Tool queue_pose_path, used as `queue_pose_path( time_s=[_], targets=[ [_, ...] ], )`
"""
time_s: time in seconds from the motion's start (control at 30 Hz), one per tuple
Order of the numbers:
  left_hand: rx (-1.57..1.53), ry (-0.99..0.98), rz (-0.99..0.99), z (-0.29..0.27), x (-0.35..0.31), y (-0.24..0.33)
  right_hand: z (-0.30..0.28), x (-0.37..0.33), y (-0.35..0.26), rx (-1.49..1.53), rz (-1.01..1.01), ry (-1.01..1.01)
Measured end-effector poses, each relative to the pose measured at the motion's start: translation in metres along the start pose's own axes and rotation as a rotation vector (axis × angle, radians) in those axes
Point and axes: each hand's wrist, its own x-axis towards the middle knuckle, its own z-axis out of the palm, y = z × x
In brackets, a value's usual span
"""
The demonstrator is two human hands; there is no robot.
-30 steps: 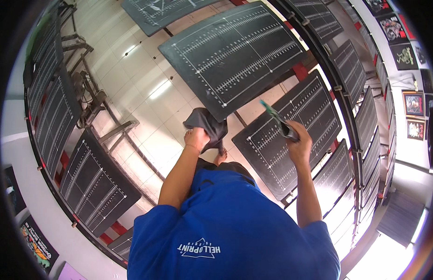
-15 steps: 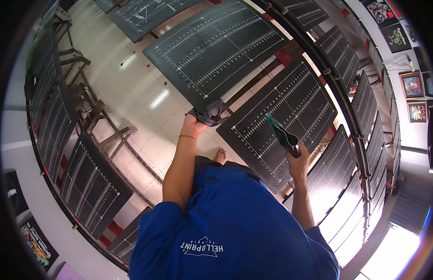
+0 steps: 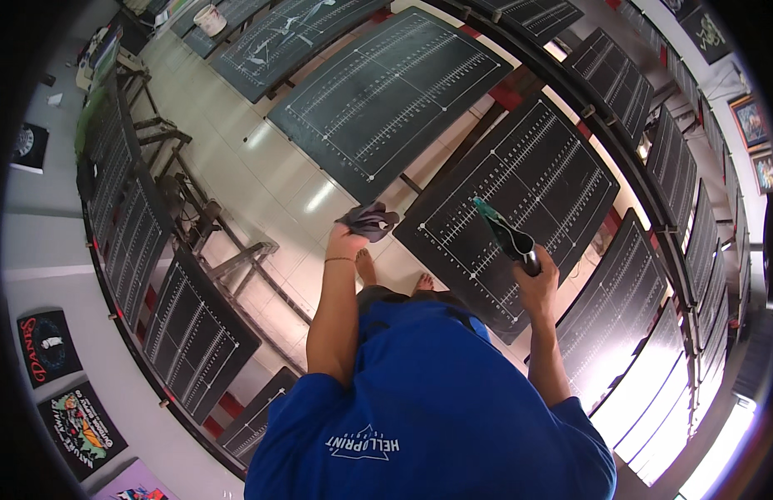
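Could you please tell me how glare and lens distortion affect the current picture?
Head view, lower right: strong glare washes out the boards; head view, left of centre: a bright reflection streaks the tiled floor; head view, edges: fisheye distortion bows the long rail, and the corners go black; head view, centre: the dark cloth and green-tipped tool remain readable.

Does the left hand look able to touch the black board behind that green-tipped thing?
Probably yes: the left hand looks close to the black board's nearest corner, with only the dark cloth it holds between them.
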Motion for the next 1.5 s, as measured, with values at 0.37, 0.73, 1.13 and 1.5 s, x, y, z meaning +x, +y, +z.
queue_pose_path(
  time_s=[0.37,0.73,1.13,1.5],
  targets=[
    [0.343,0.184,0.323,-0.029,-0.136,0.092,0.001,0.013,0.021,0.322,0.191,0.077],
    [0.881,0.516,0.708,-0.042,-0.129,0.173,0.087,0.042,-0.039,0.461,0.246,0.023],
    [0.494,0.330,0.513,0.019,-0.138,0.280,0.278,0.133,-0.235,0.655,0.211,0.013],
    [0.492,0.285,0.498,0.033,-0.109,0.458,0.446,0.267,-0.383,0.062,-0.199,-0.132]
  ],
)
